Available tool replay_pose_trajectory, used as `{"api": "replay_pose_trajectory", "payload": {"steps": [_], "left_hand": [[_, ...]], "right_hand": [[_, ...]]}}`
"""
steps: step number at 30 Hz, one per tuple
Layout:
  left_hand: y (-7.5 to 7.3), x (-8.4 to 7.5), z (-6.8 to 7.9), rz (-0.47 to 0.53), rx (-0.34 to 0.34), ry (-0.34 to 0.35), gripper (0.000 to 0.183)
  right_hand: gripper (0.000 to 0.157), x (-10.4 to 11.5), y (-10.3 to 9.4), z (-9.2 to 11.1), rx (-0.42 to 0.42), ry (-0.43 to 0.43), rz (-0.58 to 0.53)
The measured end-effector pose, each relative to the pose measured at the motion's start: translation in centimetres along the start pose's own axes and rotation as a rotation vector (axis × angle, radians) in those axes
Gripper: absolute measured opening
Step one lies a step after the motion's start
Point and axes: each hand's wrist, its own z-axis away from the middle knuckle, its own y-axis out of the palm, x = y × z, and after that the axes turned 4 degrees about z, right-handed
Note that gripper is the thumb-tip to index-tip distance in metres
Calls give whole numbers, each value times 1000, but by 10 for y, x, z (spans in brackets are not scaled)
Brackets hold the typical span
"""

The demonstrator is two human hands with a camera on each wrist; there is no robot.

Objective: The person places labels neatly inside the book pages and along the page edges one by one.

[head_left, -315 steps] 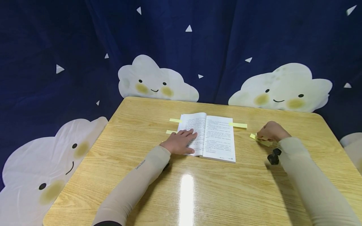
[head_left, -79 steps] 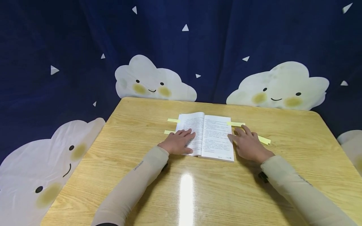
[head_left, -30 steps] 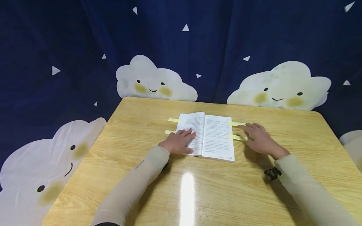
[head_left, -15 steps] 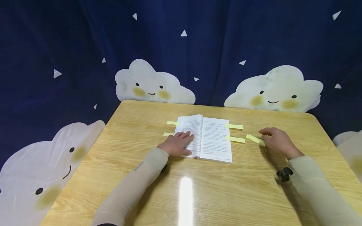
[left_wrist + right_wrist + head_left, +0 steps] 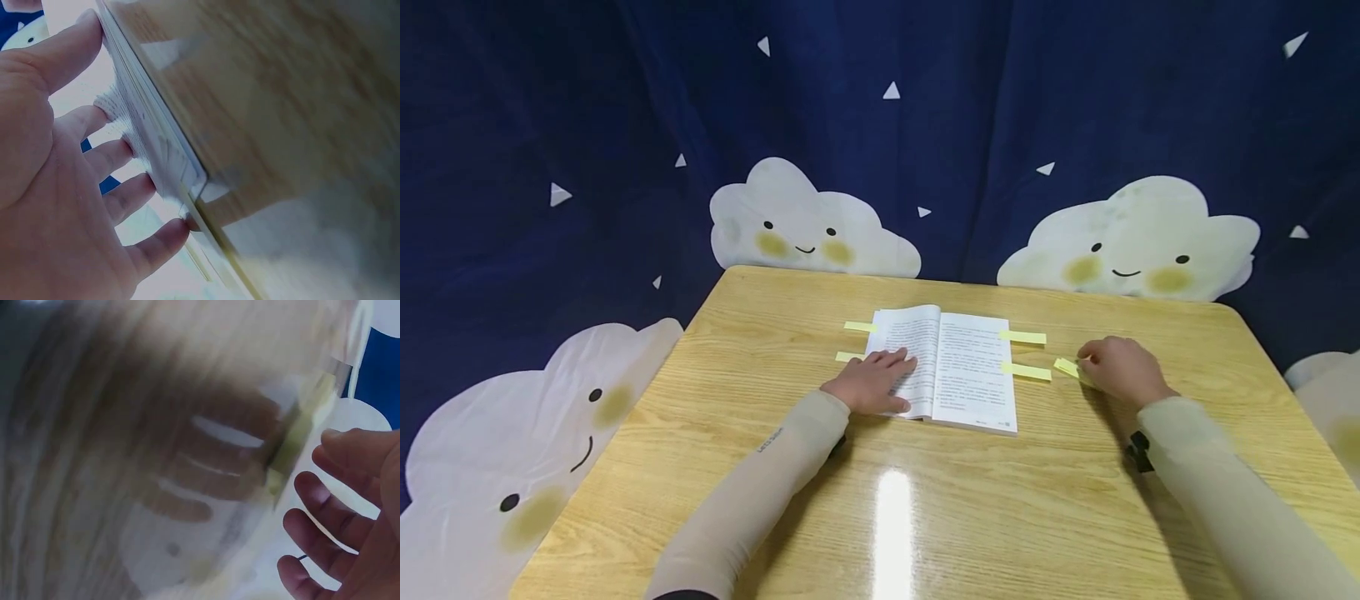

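Observation:
An open book (image 5: 972, 392) lies on the wooden table, its pages printed with small text. My left hand (image 5: 871, 382) rests on the left page with fingers spread. In the left wrist view those fingertips (image 5: 140, 181) press the pages near the book's edge. Two yellow sticky strips jut from the right page, an upper strip (image 5: 1026, 337) and a lower strip (image 5: 1030, 372). To their right lies a small pad of yellow sticky strips (image 5: 1067, 367). My right hand (image 5: 1122, 370) hovers at that pad, thumb and index finger close together; the right wrist view shows the fingers loosely bent beside the pad (image 5: 300, 431).
On the book's left side, two more yellow strips stick out, an upper left strip (image 5: 859, 326) and a lower left strip (image 5: 847, 357), the latter partly behind the left hand. A dark blue curtain (image 5: 850, 100) with smiling clouds hangs behind the table (image 5: 760, 300).
A second yellow strip now sits on the right page, pressed there by the right hand. That hand has since moved right to the pad, its fingers drawing together. The left hand stays put.

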Motion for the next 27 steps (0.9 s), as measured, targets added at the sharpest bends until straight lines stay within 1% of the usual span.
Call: {"api": "replay_pose_trajectory", "payload": {"steps": [3, 5, 9, 12, 18, 27], "left_hand": [[1, 0, 0, 7, 6, 4, 79], [1, 0, 0, 7, 7, 4, 79], [1, 0, -1, -2, -3, -1, 79], [0, 1, -1, -2, -8, -3, 79], [1, 1, -2, -2, -3, 3, 80], [-2, 0, 0, -2, -7, 5, 79]], "right_hand": [[24, 1, 4, -2, 30, 11, -5], [21, 2, 6, -3, 34, 17, -10], [16, 2, 8, -5, 5, 40, -17], [15, 2, 10, -7, -1, 46, -13], [15, 2, 11, -5, -7, 31, 8], [15, 10, 9, 0, -74, 25, 67]]}}
